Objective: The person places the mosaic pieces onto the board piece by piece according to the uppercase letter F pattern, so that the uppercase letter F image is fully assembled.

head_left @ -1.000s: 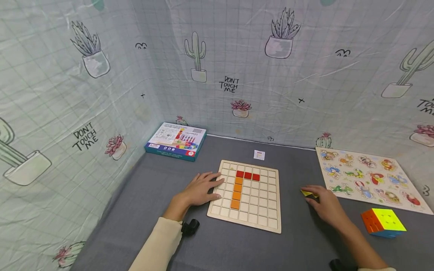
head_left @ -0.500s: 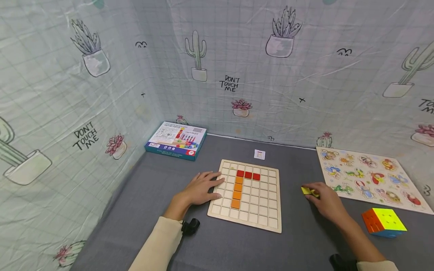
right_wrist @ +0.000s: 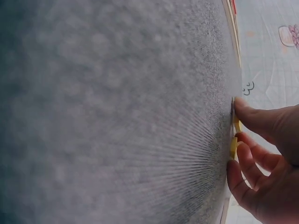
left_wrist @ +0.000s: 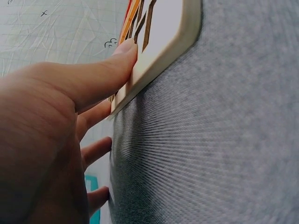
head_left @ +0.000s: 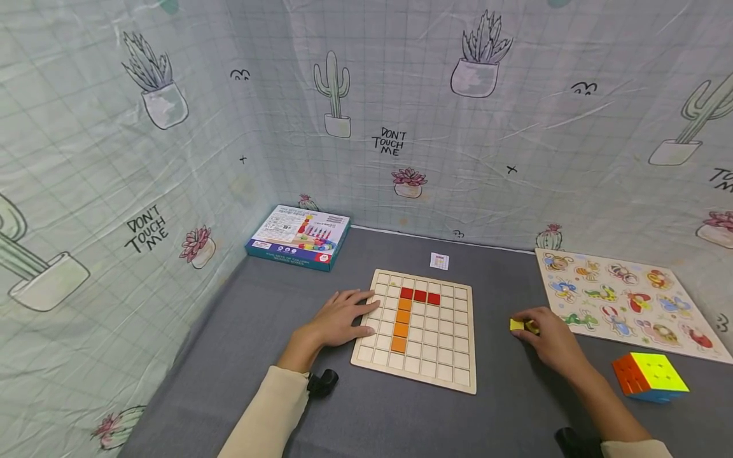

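My left hand [head_left: 338,318] lies along the left edge of a square wooden grid board [head_left: 438,375], fingers spread. In the left wrist view its thumb [left_wrist: 105,77] presses on the board's rim. Three red tiles [head_left: 420,296] form a row on the board, and a column of several orange tiles [head_left: 401,330] runs down from its left end. To the right of the board, my right hand [head_left: 546,340] pinches a yellow tile [head_left: 516,324] close to the table. Another yellow piece [right_wrist: 233,147] shows under its curled fingers in the right wrist view.
A small printed card [head_left: 439,261] lies behind the board. At the back left is a flat game box [head_left: 298,238]. On the right are an insect picture board [head_left: 630,299] and a puzzle cube [head_left: 649,376]. Patterned cloth walls [head_left: 366,83] enclose the dark grey table [head_left: 258,343].
The yellow tile in my right hand has turned, so more of its face shows. The right hand has barely shifted; the left stays in place on the board.
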`<state>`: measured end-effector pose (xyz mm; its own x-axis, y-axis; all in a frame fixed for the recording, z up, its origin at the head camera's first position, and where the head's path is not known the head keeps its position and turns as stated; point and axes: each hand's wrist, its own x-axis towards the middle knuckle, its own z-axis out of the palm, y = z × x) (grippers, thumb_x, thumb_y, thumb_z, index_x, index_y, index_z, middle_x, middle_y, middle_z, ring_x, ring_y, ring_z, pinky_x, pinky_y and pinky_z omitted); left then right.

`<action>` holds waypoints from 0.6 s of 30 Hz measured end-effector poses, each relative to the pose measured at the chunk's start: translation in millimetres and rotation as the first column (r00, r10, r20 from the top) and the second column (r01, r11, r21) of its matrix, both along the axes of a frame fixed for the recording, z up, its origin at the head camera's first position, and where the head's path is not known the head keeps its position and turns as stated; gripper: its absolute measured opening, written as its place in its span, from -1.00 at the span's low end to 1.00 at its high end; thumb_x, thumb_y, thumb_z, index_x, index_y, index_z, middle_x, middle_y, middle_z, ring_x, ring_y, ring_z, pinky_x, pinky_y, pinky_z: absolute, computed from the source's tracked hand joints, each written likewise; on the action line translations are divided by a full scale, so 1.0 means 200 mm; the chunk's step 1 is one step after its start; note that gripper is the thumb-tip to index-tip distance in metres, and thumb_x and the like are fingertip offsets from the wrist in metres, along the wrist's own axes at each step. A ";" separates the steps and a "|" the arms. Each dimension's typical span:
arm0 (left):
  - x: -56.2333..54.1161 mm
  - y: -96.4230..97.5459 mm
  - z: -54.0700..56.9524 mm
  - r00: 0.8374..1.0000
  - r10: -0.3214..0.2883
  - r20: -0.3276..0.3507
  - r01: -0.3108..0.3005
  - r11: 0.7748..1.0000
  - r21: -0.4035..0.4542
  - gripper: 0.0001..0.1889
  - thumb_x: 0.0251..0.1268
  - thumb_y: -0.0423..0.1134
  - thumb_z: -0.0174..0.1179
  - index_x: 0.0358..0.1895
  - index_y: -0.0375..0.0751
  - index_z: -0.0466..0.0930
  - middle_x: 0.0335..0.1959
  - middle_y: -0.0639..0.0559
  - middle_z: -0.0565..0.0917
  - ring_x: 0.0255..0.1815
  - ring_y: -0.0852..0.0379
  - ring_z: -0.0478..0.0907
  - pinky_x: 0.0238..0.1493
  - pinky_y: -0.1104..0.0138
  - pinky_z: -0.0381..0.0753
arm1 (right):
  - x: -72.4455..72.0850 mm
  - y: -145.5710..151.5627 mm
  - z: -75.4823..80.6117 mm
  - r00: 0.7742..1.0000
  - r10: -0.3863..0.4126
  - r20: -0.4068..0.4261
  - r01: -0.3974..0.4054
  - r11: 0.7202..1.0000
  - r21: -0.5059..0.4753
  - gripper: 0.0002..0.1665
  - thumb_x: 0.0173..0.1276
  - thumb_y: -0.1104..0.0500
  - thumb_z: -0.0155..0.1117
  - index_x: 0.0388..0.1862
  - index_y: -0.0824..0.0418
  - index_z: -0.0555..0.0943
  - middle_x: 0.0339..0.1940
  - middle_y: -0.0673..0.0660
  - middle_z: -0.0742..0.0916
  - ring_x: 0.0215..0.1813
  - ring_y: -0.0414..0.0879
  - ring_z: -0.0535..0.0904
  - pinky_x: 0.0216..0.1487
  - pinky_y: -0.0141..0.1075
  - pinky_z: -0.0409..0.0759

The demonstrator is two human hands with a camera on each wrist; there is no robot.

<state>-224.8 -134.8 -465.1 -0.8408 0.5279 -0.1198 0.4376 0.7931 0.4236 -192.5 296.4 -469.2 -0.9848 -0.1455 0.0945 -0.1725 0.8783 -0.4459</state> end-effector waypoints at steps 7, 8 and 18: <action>0.00 0.00 0.00 1.000 -0.002 -0.006 0.002 1.000 -0.006 -0.36 0.46 0.08 0.20 0.54 0.07 0.34 0.64 0.00 0.24 0.66 -0.20 0.11 0.64 -0.30 -0.07 | 0.04 0.01 0.02 0.999 -0.043 -0.016 0.042 0.997 -0.064 -0.67 0.37 0.26 0.38 0.06 0.39 0.68 -0.02 0.41 0.77 -0.10 0.21 0.74 -0.24 -0.20 0.66; 0.00 0.00 0.00 1.000 -0.002 -0.006 0.002 1.000 -0.006 -0.36 0.46 0.08 0.20 0.54 0.07 0.34 0.64 0.00 0.24 0.66 -0.20 0.11 0.64 -0.30 -0.06 | 0.04 0.01 0.02 0.998 -0.049 -0.025 0.047 0.997 -0.068 -0.67 0.37 0.27 0.38 0.07 0.39 0.69 -0.01 0.42 0.77 -0.10 0.22 0.75 -0.27 -0.26 0.64; 0.00 0.00 -0.01 1.000 0.007 -0.006 -0.007 1.000 -0.012 -0.35 0.45 0.09 0.21 0.55 0.08 0.33 0.65 0.01 0.24 0.66 -0.20 0.11 0.65 -0.29 -0.07 | 0.04 -0.02 0.06 0.998 -0.052 -0.035 0.048 0.994 -0.095 -0.70 0.30 0.24 0.46 0.01 0.30 0.76 -0.01 0.40 0.79 -0.19 0.13 0.78 -0.42 -0.45 0.53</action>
